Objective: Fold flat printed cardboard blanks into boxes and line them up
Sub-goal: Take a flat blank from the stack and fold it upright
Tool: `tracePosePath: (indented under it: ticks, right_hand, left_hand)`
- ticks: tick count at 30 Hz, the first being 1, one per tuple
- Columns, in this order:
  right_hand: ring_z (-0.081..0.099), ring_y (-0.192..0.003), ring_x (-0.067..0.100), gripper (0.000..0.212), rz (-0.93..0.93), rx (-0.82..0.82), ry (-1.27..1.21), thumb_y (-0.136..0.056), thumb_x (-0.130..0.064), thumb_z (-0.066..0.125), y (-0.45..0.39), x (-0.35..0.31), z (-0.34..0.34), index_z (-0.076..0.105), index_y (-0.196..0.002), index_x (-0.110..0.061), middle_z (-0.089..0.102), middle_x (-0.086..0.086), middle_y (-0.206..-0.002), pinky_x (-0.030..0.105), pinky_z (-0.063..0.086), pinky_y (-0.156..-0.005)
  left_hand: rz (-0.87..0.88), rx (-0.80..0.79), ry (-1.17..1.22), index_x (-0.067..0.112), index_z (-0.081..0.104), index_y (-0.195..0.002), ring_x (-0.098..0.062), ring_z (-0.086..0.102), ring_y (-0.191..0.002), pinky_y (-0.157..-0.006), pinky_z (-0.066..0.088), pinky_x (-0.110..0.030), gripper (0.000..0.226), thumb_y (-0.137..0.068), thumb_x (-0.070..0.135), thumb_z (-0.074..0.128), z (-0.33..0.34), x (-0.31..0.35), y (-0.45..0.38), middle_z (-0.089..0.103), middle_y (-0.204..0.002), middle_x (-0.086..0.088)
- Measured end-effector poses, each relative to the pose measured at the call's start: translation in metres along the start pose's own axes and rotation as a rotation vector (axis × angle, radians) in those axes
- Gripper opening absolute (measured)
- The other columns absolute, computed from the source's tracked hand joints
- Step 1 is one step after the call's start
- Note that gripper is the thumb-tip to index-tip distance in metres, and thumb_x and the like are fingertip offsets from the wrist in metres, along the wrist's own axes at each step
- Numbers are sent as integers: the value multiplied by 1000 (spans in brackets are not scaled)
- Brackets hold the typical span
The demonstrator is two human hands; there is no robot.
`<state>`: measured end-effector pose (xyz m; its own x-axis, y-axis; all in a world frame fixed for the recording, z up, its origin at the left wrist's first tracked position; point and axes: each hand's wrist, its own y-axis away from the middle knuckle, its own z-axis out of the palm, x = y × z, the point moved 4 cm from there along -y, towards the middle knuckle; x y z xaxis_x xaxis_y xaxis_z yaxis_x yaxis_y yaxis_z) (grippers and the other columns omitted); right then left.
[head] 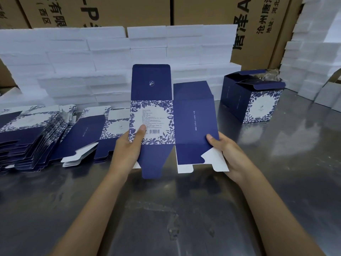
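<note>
A flat navy cardboard blank [191, 119] with a blue-and-white floral panel is held upright above the steel table, its flaps spread at top and bottom. My left hand [129, 146] grips its left edge, thumb on the floral panel. My right hand [227, 154] grips its lower right corner, thumb on the navy panel. Piles of flat blanks [46, 133] lie at the left. Two folded boxes [252, 97], top flaps open, stand together at the right.
The steel table [175, 209] stretches toward me. Stacks of white foam slabs [92, 61] form a wall behind, with more at the right [313, 61]. Large brown cartons [129, 10] stand at the back.
</note>
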<state>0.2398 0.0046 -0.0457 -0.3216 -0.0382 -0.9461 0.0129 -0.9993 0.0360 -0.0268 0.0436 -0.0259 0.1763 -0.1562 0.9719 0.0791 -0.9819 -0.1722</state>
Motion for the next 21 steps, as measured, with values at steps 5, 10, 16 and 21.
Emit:
tracePosePath:
  ticks: [5,10,16,21]
  right_hand:
    - [75,-103,27,33,81,36,-141,-94,-31,68,2,-1,0,70,-124,-17,75,9,-119,36,62,-73]
    - [77,-94,24,18,7,123,-167,-100,-22,63,1,-3,-11,73,-115,-21,77,6,-113,37,62,-67]
    - [76,-101,26,21,59,11,-66,-90,-27,73,4,-2,-5,79,-109,-24,76,8,-119,37,61,-74]
    - [76,-98,26,27,95,-40,-104,-79,-34,80,6,-1,0,82,-103,-22,77,9,-114,38,61,-77]
  left_hand:
    - [7,-71,-23,29,71,-104,-1,72,-87,-70,52,-21,36,-96,59,51,0,2,2,76,-96,20]
    - [-109,-194,-6,30,76,-98,-6,73,-93,-86,53,-32,39,-94,61,53,10,-3,6,77,-98,14]
    - [-110,-103,19,27,75,-102,-17,74,-97,-100,51,-47,45,-92,66,54,4,1,8,78,-99,7]
    - [-5,-30,-47,36,69,-90,-5,72,-88,-87,54,-34,33,-96,63,49,0,7,7,75,-92,19]
